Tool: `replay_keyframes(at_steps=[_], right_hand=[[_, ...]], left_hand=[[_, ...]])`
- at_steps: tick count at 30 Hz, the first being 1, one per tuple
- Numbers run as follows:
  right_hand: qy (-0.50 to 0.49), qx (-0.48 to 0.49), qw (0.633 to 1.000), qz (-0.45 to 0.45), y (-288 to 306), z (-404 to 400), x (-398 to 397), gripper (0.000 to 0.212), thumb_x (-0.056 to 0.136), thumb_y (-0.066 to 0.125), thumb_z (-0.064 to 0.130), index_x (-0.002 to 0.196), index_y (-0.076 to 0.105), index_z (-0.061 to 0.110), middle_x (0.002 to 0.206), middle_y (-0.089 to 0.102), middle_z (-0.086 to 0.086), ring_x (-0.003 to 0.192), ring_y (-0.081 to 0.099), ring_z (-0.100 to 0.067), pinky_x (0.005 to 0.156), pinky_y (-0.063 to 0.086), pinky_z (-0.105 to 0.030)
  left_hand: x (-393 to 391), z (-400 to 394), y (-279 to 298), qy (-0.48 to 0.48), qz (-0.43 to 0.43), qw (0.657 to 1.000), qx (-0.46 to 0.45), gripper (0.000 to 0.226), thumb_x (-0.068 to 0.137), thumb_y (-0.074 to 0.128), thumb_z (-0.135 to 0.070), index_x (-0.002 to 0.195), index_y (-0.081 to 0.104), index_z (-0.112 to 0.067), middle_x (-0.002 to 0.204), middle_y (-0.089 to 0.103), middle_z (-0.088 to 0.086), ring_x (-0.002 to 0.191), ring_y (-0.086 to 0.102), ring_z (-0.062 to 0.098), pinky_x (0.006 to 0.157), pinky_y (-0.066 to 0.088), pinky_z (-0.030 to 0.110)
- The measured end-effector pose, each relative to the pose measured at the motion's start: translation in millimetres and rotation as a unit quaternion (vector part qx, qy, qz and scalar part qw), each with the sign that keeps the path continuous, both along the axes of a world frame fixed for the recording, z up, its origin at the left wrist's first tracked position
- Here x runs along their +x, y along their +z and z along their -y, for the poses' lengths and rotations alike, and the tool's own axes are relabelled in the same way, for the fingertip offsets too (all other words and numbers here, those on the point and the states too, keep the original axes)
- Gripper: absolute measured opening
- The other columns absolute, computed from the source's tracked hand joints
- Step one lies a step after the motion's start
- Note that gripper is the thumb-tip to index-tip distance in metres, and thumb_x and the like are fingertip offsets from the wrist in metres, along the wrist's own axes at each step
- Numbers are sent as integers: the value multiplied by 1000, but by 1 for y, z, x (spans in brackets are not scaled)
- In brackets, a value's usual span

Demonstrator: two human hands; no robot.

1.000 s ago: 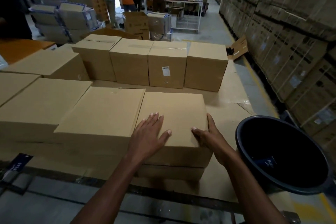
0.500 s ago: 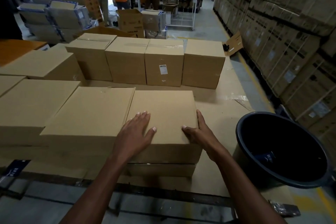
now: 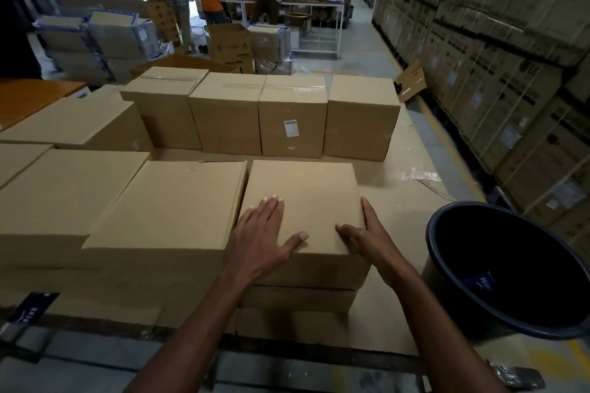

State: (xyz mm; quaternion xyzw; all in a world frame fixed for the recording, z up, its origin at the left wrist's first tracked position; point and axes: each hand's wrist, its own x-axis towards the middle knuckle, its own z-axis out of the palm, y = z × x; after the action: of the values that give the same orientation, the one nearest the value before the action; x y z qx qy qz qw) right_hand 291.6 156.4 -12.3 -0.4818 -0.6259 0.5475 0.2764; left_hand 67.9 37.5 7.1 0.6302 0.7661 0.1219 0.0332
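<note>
From the head camera, my left hand (image 3: 261, 233) lies flat on the lid of the top box (image 3: 306, 198), fingers straight and together, pressing down without curling round anything. My right hand (image 3: 364, 239) braces the box's near right corner. The thumb rests across the lid and the straight fingers run along the right side wall, so neither hand is clamped on it.

The box sits on a lower box (image 3: 300, 297) near the front edge of the cardboard-covered platform (image 3: 399, 268), pushed up against the neighbouring stack (image 3: 172, 201) on its left. Its edges look nearly square with the one beneath.

I judge the stacking almost done: the box is down and seated, and only a last nudge into line and letting go are left. Four upright boxes (image 3: 292, 118) line the platform's far edge, and a black tub (image 3: 510, 281) stands off its near right corner.
</note>
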Motion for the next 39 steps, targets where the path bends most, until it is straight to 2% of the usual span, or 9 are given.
replay_keyframes(at_steps=[5, 11, 14, 18, 22, 26, 30, 37, 39], right_hand=[[-35, -2, 999, -2, 3, -16, -9, 80, 97, 69, 36, 161, 20, 34, 146, 48, 2, 126, 53, -24, 92, 51, -39], [-65, -3, 998, -8, 6, -50, -24, 72, 97, 69, 32, 157, 29, 30, 137, 53, 1, 119, 56, -23, 92, 48, -41], [-51, -11, 999, -16, 10, -72, -30, 74, 97, 70, 34, 157, 28, 30, 137, 53, 1, 121, 56, -23, 95, 50, -43], [-33, 0, 999, -22, 11, -104, -44, 73, 97, 70, 33, 157, 28, 29, 138, 51, 1, 122, 55, -23, 92, 49, -40], [-34, -7, 998, -44, 7, -134, -61, 70, 96, 71, 31, 154, 33, 26, 141, 54, -3, 121, 56, -24, 100, 53, -48], [-25, -10, 998, -50, 5, -157, -74, 71, 95, 72, 32, 153, 31, 26, 136, 53, 0, 123, 55, -25, 99, 53, -47], [-23, -10, 998, -52, 4, -179, -86, 71, 95, 72, 31, 153, 32, 29, 133, 53, 1, 123, 56, -25, 104, 52, -52], [-40, -28, 997, -52, 10, -210, -105, 74, 96, 70, 28, 157, 28, 23, 135, 53, -3, 119, 57, -25, 88, 55, -40], [-32, -30, 998, -47, 11, -219, -112, 74, 97, 69, 29, 158, 28, 24, 136, 52, -3, 121, 57, -26, 90, 54, -41]], left_hand=[[-10, -29, 2, -14, 8, 1000, -18, 97, 91, 18, -83, 165, 8, -21, 173, 5, -2, 159, 1, 14, 128, 5, 39], [-22, -78, 5, -30, 9, 998, -51, 89, 98, 23, -74, 165, 2, -18, 173, -2, 2, 159, -5, 18, 129, 3, 43], [-28, -104, 3, -29, 11, 997, -70, 87, 100, 21, -71, 164, 0, -16, 172, -4, 5, 159, -6, 22, 129, 2, 45], [-43, -140, 4, -25, 4, 997, -73, 81, 103, 20, -67, 164, 0, -19, 172, -4, 7, 159, -5, 24, 128, 2, 47], [-54, -164, 9, -24, -7, 996, -85, 75, 104, 18, -65, 164, -1, -24, 172, -6, 7, 159, -6, 25, 128, 2, 48], [-68, -184, 8, -17, -10, 996, -84, 74, 104, 17, -64, 164, -1, -25, 172, -6, 6, 159, -6, 24, 127, 2, 47], [-80, -204, 7, -12, 1, 996, -84, 74, 104, 17, -63, 164, 0, -25, 172, -7, 6, 158, -7, 24, 127, 1, 47], [-98, -240, 8, -18, 19, 996, -85, 74, 104, 18, -64, 164, 0, -25, 172, -7, 6, 158, -8, 25, 127, 0, 51], [-106, -247, 9, -14, 14, 996, -83, 75, 103, 18, -67, 164, 1, -27, 172, -6, 5, 158, -7, 25, 125, -4, 57]])
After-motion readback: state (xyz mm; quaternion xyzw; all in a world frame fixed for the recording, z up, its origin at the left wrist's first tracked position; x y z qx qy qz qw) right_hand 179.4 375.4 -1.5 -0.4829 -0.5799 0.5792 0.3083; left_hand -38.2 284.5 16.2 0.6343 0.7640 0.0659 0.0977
